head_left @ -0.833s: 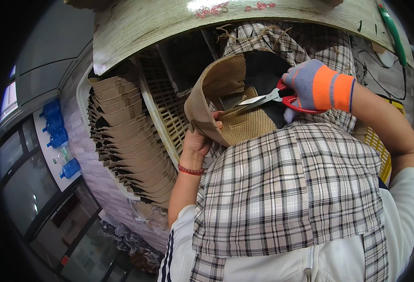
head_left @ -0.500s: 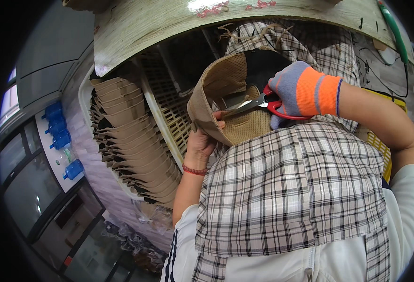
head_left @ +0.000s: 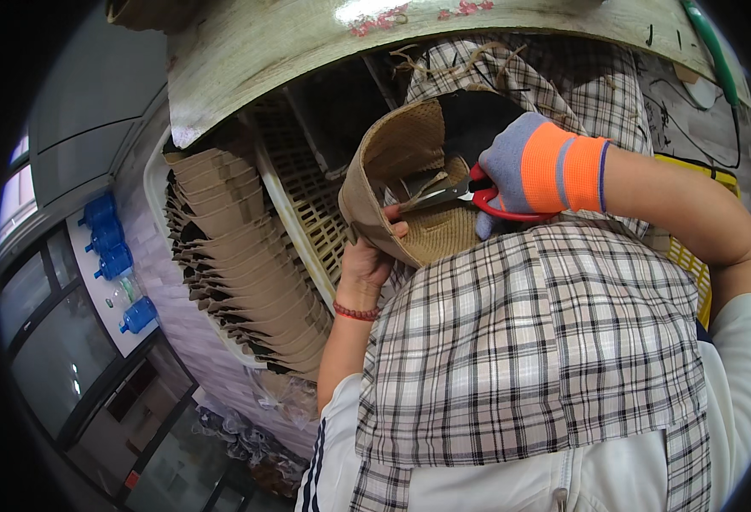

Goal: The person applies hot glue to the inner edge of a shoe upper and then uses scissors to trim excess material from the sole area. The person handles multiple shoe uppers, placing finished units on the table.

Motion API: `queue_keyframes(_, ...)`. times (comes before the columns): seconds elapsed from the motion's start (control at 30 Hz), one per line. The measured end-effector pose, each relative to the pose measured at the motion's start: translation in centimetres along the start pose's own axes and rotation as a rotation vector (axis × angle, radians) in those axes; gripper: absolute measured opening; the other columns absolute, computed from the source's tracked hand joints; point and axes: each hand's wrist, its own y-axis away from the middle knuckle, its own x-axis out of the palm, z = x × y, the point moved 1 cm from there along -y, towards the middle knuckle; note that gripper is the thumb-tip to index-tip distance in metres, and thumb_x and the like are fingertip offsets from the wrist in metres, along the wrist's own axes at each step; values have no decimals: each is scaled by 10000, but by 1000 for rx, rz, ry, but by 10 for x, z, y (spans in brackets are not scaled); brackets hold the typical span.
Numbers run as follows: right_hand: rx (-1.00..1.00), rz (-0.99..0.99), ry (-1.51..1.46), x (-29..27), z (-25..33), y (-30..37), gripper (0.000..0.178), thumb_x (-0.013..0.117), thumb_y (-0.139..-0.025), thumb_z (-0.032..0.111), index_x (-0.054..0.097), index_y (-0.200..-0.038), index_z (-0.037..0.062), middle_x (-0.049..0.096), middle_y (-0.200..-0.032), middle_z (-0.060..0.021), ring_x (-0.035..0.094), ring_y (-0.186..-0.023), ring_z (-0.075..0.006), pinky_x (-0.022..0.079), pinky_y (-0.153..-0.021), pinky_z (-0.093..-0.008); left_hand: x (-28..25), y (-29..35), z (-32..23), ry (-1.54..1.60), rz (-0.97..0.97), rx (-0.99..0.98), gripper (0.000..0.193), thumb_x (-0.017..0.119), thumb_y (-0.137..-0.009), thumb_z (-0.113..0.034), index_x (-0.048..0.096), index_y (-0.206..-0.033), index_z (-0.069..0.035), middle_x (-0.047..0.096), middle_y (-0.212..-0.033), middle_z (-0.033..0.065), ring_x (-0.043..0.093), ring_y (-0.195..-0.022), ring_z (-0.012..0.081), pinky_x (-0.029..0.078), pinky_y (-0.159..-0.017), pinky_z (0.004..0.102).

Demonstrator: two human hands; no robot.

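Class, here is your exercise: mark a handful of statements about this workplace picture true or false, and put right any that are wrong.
1. The right hand is gloved and the left hand is bare. True.
2. The scissors are blue-handled. False: they are red-handled.
3. The left hand holds a curved tan piece. True.
4. The row of similar tan pieces is on the person's right. False: it is on the left.
5. A beaded bracelet is on the left wrist. True.
6. The apron is plain black. False: it is checked, in pale and dark tones.
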Motion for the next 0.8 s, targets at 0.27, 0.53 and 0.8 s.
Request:
queue_keyframes(0.27, -51, 105, -250, 1, -40, 10, 550, 585, -909, 573, 724, -849, 45, 689, -686, -100, 688, -629, -240, 534, -564, -364, 7, -10, -17, -81, 148, 222, 316, 741, -867, -46, 662, -1173, -21, 681, -1137, 95, 642, -1061, 222, 538, -933, 356)
queue_keyframes(0.53, -300, 819, -1324, 49, -105, -17, 956, 274, -890, 839, 715, -1015, 0, 573, -684, -59, 576, -578, -169, 511, -521, -318, 3, -79, -19, 105, 127, 358, 468, 543, -1002, -347, 541, -1369, -57, 618, -1313, 108, 609, -1172, 254, 541, -960, 412)
queue_keyframes(0.8, -373, 474, -962, 23, -100, -21, 1068, 224, -866, 875, 696, -1012, -72, 542, -602, -33, 553, -507, -137, 482, -478, -297, 15, -73, -30, 271, 34, 172, 456, 735, -927, -169, 564, -1335, -57, 606, -1300, 71, 578, -1166, 228, 491, -1007, 375)
